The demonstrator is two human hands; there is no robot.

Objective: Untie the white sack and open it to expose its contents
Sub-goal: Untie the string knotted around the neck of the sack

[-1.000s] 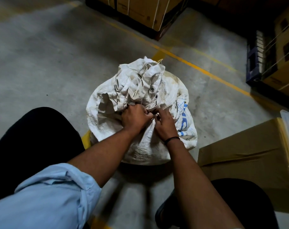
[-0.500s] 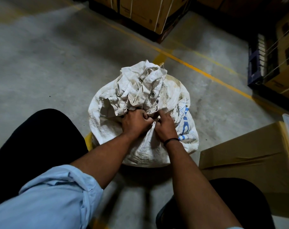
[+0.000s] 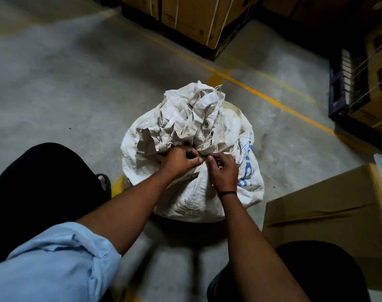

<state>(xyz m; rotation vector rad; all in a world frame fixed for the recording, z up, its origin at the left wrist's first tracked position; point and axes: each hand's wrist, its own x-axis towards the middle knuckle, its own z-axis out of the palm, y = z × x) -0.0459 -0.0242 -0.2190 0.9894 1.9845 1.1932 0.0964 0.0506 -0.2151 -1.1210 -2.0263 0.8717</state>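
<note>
Both hands at the tied neck of the white sack (image 3: pixel 185 192).

The sack stands on the concrete floor (image 3: pixel 55 83) between the person's knees, its crumpled top bunched above the tie. The left hand (image 3: pixel 178 160) and right hand (image 3: pixel 224 172) meet at the neck, each grip pinched closed on the tie (too small to make out). A cardboard box (image 3: pixel 329 205) lies just right of it.

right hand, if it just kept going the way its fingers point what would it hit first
The right hand points toward the left hand; their fingertips already seem to meet at the sack neck, so probably those fingers, though depth is unclear.
</note>
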